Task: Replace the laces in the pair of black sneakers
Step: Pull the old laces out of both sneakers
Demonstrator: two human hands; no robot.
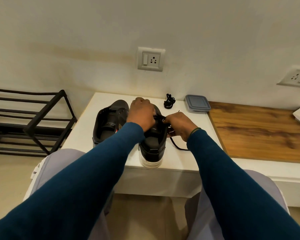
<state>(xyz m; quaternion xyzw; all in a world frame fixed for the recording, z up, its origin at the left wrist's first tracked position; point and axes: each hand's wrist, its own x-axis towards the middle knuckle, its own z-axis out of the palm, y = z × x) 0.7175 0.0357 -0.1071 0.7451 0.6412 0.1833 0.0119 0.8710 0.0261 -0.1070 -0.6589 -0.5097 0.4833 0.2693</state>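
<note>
Two black sneakers stand on the white table (pixel 80 135). The left sneaker (pixel 109 122) has no lace in its eyelets. The right sneaker (pixel 152 146) has a white sole and its heel is at the table's front edge. My left hand (pixel 142 115) grips the right sneaker over its eyelet area. My right hand (pixel 178 124) pinches a black lace (pixel 176 146) at the eyelets on the shoe's right side; the loose end trails over the table under my wrist. A bundled black lace (pixel 169 102) lies at the back of the table.
A lidded plastic container (pixel 197 103) sits at the table's back right corner, beside a wooden surface (pixel 258 132). A black metal rack (pixel 29 122) stands to the left. Wall sockets (pixel 151 59) are above the table. My knees are below the table's front edge.
</note>
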